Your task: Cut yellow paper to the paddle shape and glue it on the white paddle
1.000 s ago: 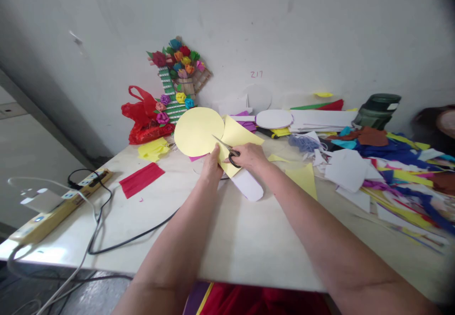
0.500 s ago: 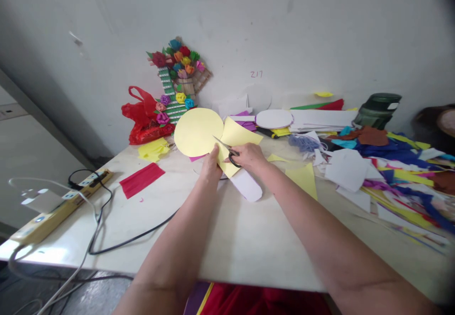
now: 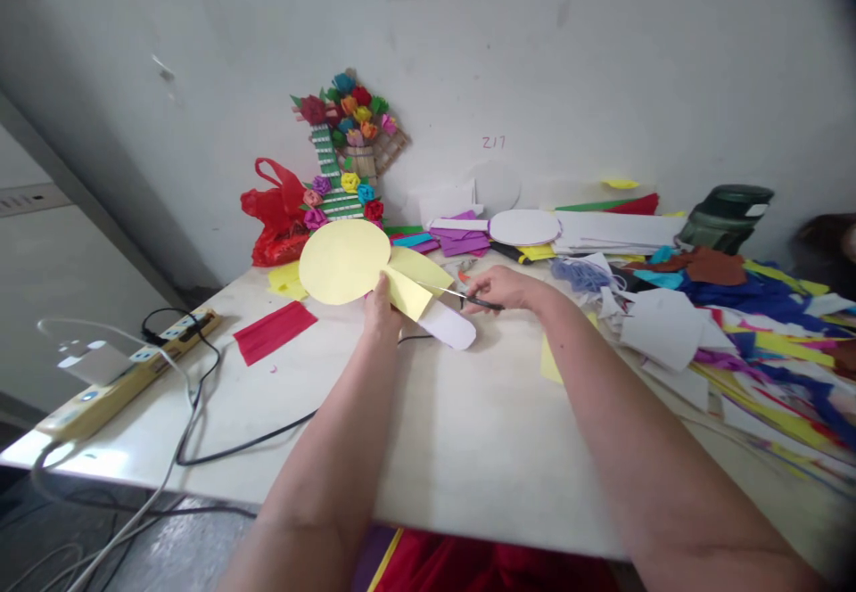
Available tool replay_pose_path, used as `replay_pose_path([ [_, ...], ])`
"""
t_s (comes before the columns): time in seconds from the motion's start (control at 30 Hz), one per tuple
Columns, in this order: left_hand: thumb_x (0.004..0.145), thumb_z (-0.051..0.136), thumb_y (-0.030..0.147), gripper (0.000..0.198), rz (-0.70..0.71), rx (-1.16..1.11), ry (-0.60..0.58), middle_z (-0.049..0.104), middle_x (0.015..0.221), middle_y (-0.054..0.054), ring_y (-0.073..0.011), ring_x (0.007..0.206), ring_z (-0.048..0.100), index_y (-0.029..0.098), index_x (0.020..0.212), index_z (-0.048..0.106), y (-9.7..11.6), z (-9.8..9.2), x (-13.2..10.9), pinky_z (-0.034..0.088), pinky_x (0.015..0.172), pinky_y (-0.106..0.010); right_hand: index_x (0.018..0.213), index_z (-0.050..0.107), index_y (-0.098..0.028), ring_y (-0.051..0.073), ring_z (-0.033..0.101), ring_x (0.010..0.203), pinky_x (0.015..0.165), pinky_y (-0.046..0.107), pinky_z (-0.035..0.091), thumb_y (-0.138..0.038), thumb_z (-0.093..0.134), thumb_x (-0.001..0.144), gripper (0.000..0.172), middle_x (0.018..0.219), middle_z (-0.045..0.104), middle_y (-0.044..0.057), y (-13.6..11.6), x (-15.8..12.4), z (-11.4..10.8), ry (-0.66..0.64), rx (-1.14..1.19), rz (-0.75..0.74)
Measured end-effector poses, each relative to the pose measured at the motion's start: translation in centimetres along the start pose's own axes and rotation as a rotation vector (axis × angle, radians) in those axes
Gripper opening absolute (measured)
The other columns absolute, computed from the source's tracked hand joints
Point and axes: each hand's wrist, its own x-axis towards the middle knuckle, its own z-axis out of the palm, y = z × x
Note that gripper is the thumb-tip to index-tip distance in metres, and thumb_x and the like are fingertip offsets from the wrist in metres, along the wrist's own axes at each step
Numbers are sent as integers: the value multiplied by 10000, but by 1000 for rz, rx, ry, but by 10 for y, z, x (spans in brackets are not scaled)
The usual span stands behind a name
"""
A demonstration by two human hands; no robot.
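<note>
Hands (image 3: 382, 311): yellow paper (image 3: 344, 262) left, scissors (image 3: 449, 291) right

Compared with the preceding views, the left hand's grip (image 3: 382, 311) has carried the yellow oval (image 3: 344, 262) leftward and lower, baring blue strips (image 3: 413, 241) behind it. The right hand's grip (image 3: 498, 289) has drawn farther to the right, and the scissors (image 3: 485, 303), formerly tilted with their tips over the oval, now lie flatter, with their tips clear of it. The right forearm (image 3: 602, 396) now hides more of the loose yellow sheet (image 3: 551, 365).
</note>
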Motion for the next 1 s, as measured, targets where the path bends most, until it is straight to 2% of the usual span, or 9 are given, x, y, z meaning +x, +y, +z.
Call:
replay_pose_path([
  [0.1,793,574,253,336,36,-4,5,656,1020,-58,-195,1023,584,210,1120,511,3,-4,3,495,836,-318,625,684,-155,108,485,398,427,237,399,-463,753,469,352,435,538,-3,8,-5,-15,47,-52,150],
  [0.27,771,593,219,358,7,-18,-41,660,1009,-68,-204,990,599,206,1124,528,2,-2,-2,485,861,-321,539,637,-143,191,564,486,491,292,421,-505,683,572,366,447,562,77,13,-4,-14,199,-539,477],
  [0.43,747,612,206,333,-98,16,-155,672,935,-96,-233,912,628,145,1070,559,-3,2,-8,488,864,-362,608,657,-141,188,587,505,510,278,427,-386,687,573,249,508,603,68,18,-2,-5,101,-507,536],
  [0.53,728,630,215,333,-175,44,-243,675,902,-109,-248,865,641,123,1041,569,-5,3,-12,496,848,-391,621,662,-172,186,604,583,545,268,424,-359,691,565,197,593,644,56,17,-2,-11,175,-516,441],
  [0.63,712,644,227,330,-215,94,-298,680,852,-108,-247,790,654,113,1015,578,-6,5,-16,510,815,-406,631,654,-162,176,604,618,521,249,415,-516,554,696,373,663,660,76,10,-1,-11,369,-272,303],
  [0.73,712,643,244,329,-259,142,-330,681,807,-107,-242,739,660,104,1004,583,-7,8,-22,522,782,-405,761,653,-134,147,576,515,397,224,364,-624,418,756,544,689,663,95,4,3,2,343,317,234],
  [0.83,714,639,241,328,-293,168,-368,679,778,-112,-249,749,661,97,1004,584,-10,10,-25,520,783,-398,792,641,-119,128,544,453,366,214,365,-489,559,732,384,619,647,70,0,8,19,257,653,194],
  [0.93,701,646,202,322,-263,170,-403,684,816,-114,-256,810,656,120,1006,585,-11,9,-25,513,806,-390,796,615,-104,164,615,577,502,258,484,-201,613,673,156,676,675,75,-2,12,22,346,893,179],
  [1.0,701,640,194,297,-237,205,-401,685,831,-113,-258,815,655,125,986,588,-10,6,-22,521,790,-389,778,595,-108,182,628,611,550,286,505,-155,589,656,131,676,677,73,-1,12,15,476,968,170],
])
